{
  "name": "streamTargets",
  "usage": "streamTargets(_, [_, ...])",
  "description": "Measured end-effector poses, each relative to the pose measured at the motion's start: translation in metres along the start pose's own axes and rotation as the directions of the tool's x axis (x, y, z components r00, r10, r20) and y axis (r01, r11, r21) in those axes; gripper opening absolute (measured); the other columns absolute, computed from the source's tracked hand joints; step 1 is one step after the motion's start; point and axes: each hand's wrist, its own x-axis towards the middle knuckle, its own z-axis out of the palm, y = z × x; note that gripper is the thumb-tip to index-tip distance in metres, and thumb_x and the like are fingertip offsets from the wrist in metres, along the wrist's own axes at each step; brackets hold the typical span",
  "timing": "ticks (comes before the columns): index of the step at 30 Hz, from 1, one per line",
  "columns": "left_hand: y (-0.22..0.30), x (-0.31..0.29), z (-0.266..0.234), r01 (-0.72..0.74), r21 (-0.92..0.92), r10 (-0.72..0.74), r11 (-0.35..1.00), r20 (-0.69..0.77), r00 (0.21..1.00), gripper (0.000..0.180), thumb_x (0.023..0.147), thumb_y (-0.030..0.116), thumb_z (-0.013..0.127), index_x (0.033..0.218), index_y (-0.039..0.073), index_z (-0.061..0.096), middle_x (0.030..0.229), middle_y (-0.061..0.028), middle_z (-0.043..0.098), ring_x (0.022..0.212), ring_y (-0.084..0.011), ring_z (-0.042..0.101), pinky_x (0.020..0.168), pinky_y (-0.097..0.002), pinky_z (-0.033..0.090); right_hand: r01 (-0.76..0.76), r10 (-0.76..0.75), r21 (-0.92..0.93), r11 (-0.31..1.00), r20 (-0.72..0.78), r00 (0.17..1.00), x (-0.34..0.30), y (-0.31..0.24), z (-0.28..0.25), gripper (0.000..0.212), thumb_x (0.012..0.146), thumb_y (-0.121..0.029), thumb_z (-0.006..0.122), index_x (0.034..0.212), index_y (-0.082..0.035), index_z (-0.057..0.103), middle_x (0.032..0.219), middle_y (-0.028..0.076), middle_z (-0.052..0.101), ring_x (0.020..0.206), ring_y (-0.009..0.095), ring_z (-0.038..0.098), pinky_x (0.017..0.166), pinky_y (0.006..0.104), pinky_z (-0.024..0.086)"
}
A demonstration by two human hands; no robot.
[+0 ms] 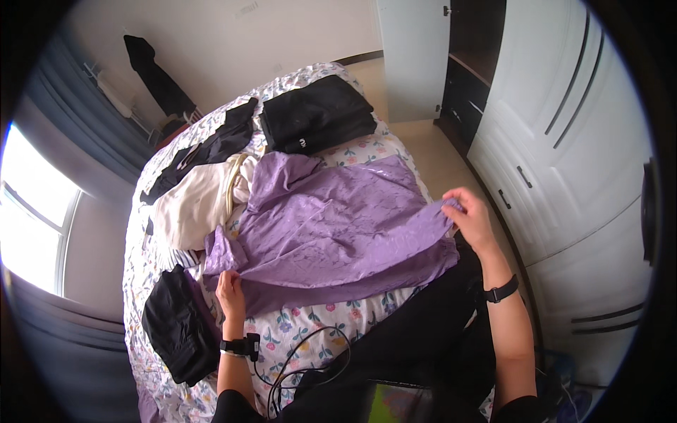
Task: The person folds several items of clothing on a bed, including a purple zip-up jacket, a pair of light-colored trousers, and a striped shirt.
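Note:
A shiny purple garment (338,218) with a faint pattern lies spread across the bed; whether it is a shirt or a dress I cannot tell. My left hand (229,290) pinches its near edge at the left. With my right hand (469,217) I grip the same edge at the right, raised a little. Between the two hands the edge hangs in a shallow curve, above a lower purple layer (352,287) on the bed. A bunched purple part (224,252) lies just beyond my left hand.
The bed (296,321) has a flowered sheet. Cream clothing (194,204), a folded black garment (317,113) and another black garment (180,328) lie around the purple one. A black cable (310,352) loops near my legs. White wardrobes (557,190) stand right, one door (412,63) open.

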Motion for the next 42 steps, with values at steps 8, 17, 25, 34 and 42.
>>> streamTargets(8, [-0.053, -0.031, -0.008, 0.101, -0.091, -0.08, 0.991, 0.207, 0.975, 0.015, 0.074, -0.002, 0.061, 0.089, 0.002, 0.059, 0.08, -0.0133, 0.063, 0.073, -0.0289, 0.062, 0.066, -0.0354, 0.048, -0.127, 0.128, -0.028, 0.992, 0.061, 0.99, -0.018, 0.053, 0.0, 0.02, 0.082, -0.002, 0.063, 0.101, -0.004, 0.058, 0.085, -0.001, 0.061, 0.066, 0.006, 0.053, 0.053, 0.0209, 0.042])
streamTargets(17, [-0.053, -0.046, -0.02, 0.331, 0.102, -0.346, 0.938, 0.234, 0.909, 0.009, 0.076, 0.008, 0.066, 0.084, 0.003, 0.067, 0.075, -0.0147, 0.067, 0.07, -0.0281, 0.066, 0.065, -0.0346, 0.05, -0.236, 0.243, -0.134, 0.962, 0.036, 0.969, -0.036, 0.088, -0.002, 0.026, 0.079, 0.0, 0.063, 0.104, -0.005, 0.058, 0.088, 0.0, 0.06, 0.066, 0.005, 0.051, 0.049, 0.0214, 0.043])
streamTargets(25, [-0.028, -0.015, -0.002, 0.455, -0.241, -0.449, 0.857, 0.085, 0.89, 0.008, 0.077, -0.004, 0.058, 0.082, 0.001, 0.057, 0.066, -0.0121, 0.063, 0.047, -0.0235, 0.062, 0.045, -0.0342, 0.046, -0.215, 0.216, -0.122, 0.969, -0.01, 0.976, -0.033, 0.062, -0.001, 0.026, 0.08, 0.003, 0.061, 0.105, -0.006, 0.058, 0.091, 0.0, 0.062, 0.07, 0.005, 0.053, 0.051, 0.0205, 0.044])
streamTargets(34, [-0.023, -0.03, 0.016, 0.311, 0.263, -0.359, 0.913, 0.16, 0.92, 0.037, 0.066, -0.004, 0.064, 0.1, 0.007, 0.053, 0.104, -0.0168, 0.059, 0.086, -0.0375, 0.06, 0.072, -0.0437, 0.047, -0.26, 0.258, -0.178, 0.949, -0.035, 0.966, -0.043, 0.089, -0.014, 0.028, 0.079, 0.001, 0.064, 0.105, -0.004, 0.058, 0.093, 0.004, 0.064, 0.067, 0.006, 0.055, 0.049, 0.0222, 0.045])
streamTargets(42, [0.031, -0.019, 0.03, -0.282, 0.256, 0.2, 0.924, 0.304, 0.932, 0.032, 0.063, -0.002, 0.063, 0.092, 0.008, 0.063, 0.11, -0.0111, 0.054, 0.1, -0.0312, 0.055, 0.074, -0.0392, 0.048, -0.231, 0.23, -0.05, 0.972, -0.019, 0.973, -0.023, 0.079, -0.002, 0.028, 0.08, -0.007, 0.066, 0.108, -0.009, 0.059, 0.09, 0.005, 0.064, 0.063, 0.009, 0.056, 0.051, 0.0234, 0.047])
